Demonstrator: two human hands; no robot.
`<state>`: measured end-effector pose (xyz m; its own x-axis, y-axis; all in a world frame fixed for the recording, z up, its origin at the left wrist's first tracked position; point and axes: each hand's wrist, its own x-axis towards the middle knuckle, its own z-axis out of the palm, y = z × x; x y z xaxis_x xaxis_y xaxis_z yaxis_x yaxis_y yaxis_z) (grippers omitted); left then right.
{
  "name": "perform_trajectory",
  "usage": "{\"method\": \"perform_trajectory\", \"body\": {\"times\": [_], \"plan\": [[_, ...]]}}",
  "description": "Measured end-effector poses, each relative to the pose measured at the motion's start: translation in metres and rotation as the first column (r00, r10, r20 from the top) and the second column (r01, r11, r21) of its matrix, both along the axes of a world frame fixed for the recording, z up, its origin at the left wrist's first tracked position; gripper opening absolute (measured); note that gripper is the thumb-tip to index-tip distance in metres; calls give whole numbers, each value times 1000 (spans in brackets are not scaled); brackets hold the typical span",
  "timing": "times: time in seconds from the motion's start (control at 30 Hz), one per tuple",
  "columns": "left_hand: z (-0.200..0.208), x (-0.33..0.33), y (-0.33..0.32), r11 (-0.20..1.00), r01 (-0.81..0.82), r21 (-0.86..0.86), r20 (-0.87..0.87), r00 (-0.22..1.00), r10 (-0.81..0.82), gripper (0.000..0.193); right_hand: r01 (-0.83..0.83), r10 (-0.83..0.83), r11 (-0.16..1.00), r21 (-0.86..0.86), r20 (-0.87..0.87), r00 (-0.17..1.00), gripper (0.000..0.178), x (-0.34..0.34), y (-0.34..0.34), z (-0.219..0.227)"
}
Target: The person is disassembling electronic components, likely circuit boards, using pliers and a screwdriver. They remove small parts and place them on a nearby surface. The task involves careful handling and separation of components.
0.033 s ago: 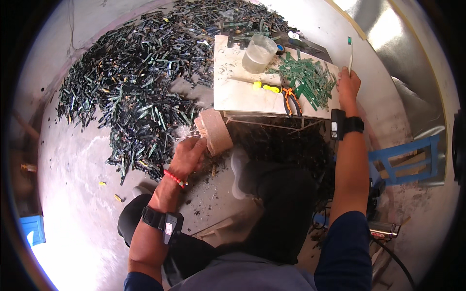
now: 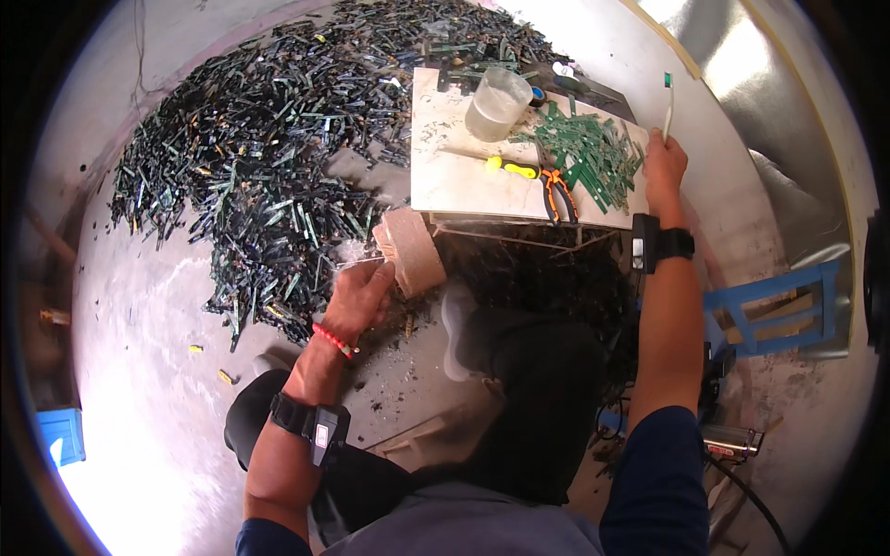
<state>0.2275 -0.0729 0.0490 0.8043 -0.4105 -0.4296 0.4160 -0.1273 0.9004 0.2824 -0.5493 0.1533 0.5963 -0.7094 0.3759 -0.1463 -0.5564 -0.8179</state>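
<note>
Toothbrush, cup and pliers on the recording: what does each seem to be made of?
Toothbrush: probably plastic, judging by its slim, pale, evenly coloured handle; the green tip is too small to judge.
Cup: clear plastic or glass, see-through with a slightly cloudy look; I can't tell which.
Pliers: likely a dark metal head, with orange-and-black grips that look like rubber or plastic.

From my head, the fisheye camera is facing down, viewing my left hand (image 2: 359,296) and right hand (image 2: 665,167) nearby.

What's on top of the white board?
Mainly a clear cup, a yellow-handled tool, orange-and-black pliers and piled green strips. What lies under the strips can't be seen.
</note>
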Motion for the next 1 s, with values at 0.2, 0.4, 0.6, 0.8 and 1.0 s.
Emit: {"method": "perform_trajectory", "body": {"times": [0.2,0.4,0.6,0.8,1.0], "plan": [[-10,-11,13,996,12,93,129,991,-24,36,-143,175,941,306,-82,981,30,-9,95,20],[3,-19,32,951,-25,309,437,891,-119,40,-330,336,942,60,-184,924,21,1,143,33],[13,-40,60,858,-110,502,532,821,-206,38,-391,390,920,26,-132,911,19,19,171,55],[4,-68,96,787,-110,607,522,801,-291,35,-386,370,922,-34,-219,903,21,17,178,50],[-31,-103,100,732,13,681,446,785,-429,36,-369,393,919,137,-304,868,25,10,181,59]]}}
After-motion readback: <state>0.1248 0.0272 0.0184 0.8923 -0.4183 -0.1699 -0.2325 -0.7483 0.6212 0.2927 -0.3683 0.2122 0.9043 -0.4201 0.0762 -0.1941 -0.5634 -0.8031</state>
